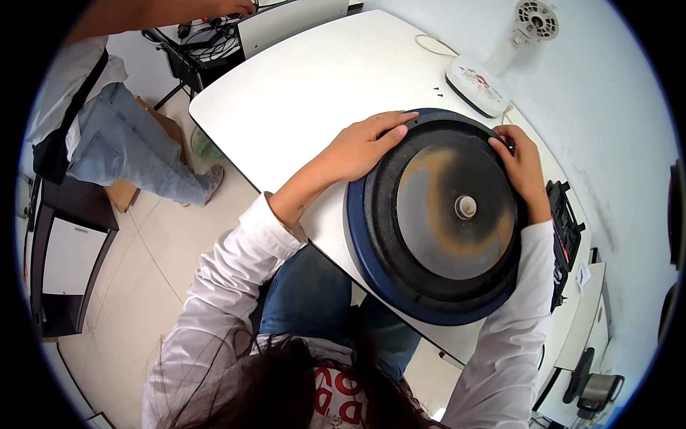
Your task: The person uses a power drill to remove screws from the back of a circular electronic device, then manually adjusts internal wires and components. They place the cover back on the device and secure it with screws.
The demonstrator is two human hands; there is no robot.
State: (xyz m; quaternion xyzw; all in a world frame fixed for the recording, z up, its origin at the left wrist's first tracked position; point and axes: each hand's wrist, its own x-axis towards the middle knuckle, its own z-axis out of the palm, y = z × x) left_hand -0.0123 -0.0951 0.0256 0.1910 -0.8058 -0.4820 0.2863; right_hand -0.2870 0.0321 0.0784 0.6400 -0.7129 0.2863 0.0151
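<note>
A large round blue appliance (359, 250) stands at the near edge of the white table in front of me, tilted slightly. Inside its black rim (386, 236) sits a grey metal disc (421, 229) with a brown, scorched-looking ring, and a short silver knob-like part (466, 207) rises near its middle. My left hand (364, 145) grips the rim at the far left, thumb and fingers along the edge. At the far right my right hand (520, 159) curls its fingers over the rim. The undersides of both grips are hidden.
Two small dark screws (439, 92) lie on the white table (286, 107) beyond the appliance. A white fan (480, 82) lies at the back right. A black tool case (564, 225) is right of my forearm. Another person (121, 129) stands at the left, near tangled cables (211, 43).
</note>
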